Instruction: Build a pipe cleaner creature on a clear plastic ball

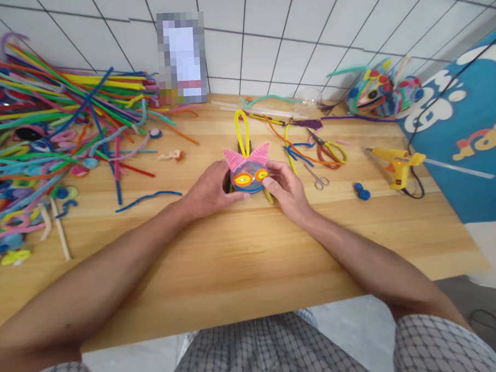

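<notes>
Between my two hands, over the middle of the table, is a pipe-cleaner cat head (250, 181). It has a clear rounded body, two pink striped ears and yellow eyes ringed with orange. A yellow pipe-cleaner loop (242, 132) rises above the ears. My left hand (209, 193) is curled round the left side, its thumb along the bottom edge. On the right side, my right hand (285, 191) grips it with the thumb beside the right eye. An olive-coloured strip (268, 195) shows beneath it near my right fingers. The back of the cat head is hidden.
Heaped pipe cleaners (83, 100) and rolled pieces cover the table's left. Scissors (332, 152), small scissors (316, 177) and blue balls (362, 192) lie right of my hands. A yellow glue gun (397, 163) with a cord stands farther right, near a colourful pipe-cleaner figure (377, 92).
</notes>
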Action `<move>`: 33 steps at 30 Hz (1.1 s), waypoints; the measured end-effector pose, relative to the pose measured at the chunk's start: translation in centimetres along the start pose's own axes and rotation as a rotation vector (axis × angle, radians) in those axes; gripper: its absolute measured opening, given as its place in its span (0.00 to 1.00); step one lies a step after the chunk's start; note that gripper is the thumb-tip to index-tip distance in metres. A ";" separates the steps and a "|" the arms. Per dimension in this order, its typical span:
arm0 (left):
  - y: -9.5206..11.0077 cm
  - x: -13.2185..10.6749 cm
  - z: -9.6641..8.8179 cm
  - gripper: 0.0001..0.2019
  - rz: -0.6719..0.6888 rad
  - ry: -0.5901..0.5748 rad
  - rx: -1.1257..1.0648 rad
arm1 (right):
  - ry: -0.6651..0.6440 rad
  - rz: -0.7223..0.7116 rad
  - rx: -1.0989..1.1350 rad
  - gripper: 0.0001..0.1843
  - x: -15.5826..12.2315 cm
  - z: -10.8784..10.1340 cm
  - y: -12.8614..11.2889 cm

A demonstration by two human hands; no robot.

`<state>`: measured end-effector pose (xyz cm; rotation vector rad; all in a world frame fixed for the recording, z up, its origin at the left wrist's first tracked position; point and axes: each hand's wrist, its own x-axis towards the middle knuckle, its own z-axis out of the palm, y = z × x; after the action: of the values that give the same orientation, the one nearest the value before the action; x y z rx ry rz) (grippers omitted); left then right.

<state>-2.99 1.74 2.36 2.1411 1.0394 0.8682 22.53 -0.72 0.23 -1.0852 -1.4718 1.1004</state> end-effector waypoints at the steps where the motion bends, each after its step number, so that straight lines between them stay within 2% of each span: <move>1: 0.0 0.0 0.0 0.28 0.000 -0.001 0.001 | 0.002 -0.003 -0.001 0.37 0.0 0.0 0.0; 25: 0.1 0.0 -0.1 0.27 0.022 -0.007 0.007 | 0.000 0.009 0.020 0.37 0.1 0.0 0.1; 33: -0.3 -0.2 0.0 0.31 0.025 -0.009 0.011 | 0.002 0.022 0.004 0.38 0.1 -0.1 0.2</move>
<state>-3.20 1.74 2.10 2.1697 1.0175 0.8659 22.62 -0.56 0.05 -1.1018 -1.4589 1.1168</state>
